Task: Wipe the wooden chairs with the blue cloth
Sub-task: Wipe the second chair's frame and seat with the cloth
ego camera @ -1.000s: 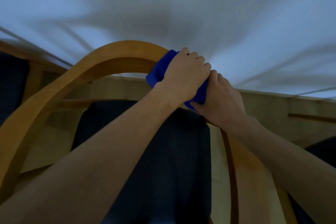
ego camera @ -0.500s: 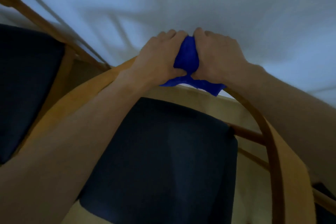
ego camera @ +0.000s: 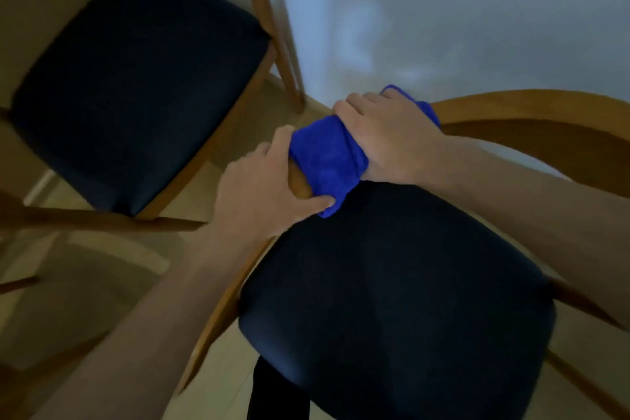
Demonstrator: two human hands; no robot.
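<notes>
The blue cloth (ego camera: 327,160) is wrapped around the curved wooden backrest rail (ego camera: 531,119) of the nearer wooden chair (ego camera: 218,317), at the bend where the rail turns down toward the seat. The right hand (ego camera: 392,136) lies over the top of the cloth, fingers curled down around it and the rail beneath, so its grip is clenched on the cloth. One corner of the cloth pokes out past the knuckles on the far side, and another hangs loose just below the rail, over the edge of the seat.

The left hand (ego camera: 259,194) sits just beside the right one, lower on the same rail. Its fingers curl around the bare wood and its thumb presses onto the lower edge of the cloth, so this grip takes in both rail and cloth. A short strip of wood shows between the thumb and fingers.

Below both forearms is the chair's dark padded seat (ego camera: 392,300). A second wooden chair (ego camera: 272,27) with its own dark seat cushion (ego camera: 136,85) stands to the left, close by but apart. Both stand on a pale floor (ego camera: 218,395) near a white wall (ego camera: 443,10).
</notes>
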